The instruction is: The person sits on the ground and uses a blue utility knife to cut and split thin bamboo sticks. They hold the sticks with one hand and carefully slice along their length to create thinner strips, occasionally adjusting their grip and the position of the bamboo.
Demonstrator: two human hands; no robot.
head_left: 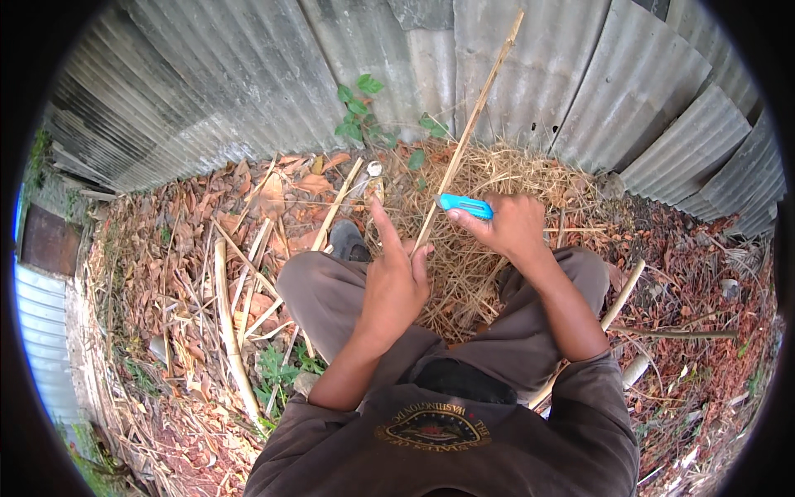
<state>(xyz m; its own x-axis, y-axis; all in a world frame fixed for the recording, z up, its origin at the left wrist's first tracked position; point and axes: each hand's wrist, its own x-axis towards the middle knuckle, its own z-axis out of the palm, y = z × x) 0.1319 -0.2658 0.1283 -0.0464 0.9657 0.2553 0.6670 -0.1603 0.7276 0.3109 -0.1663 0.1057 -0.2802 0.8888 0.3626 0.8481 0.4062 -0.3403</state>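
The left hand [396, 290] pinches the lower end of a long stick [475, 116], index finger pointing free. The right hand [515, 228] is wrapped round a blue knife [467, 206], its front end right at the stick, which slants over straw [464, 286] as I watch.

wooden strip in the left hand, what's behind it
Behind the wooden strip, corrugated metal sheets show beside its upper part and pale straw-like strands lower down. Whatever lies directly behind it is covered; the left hand hides its lower end.
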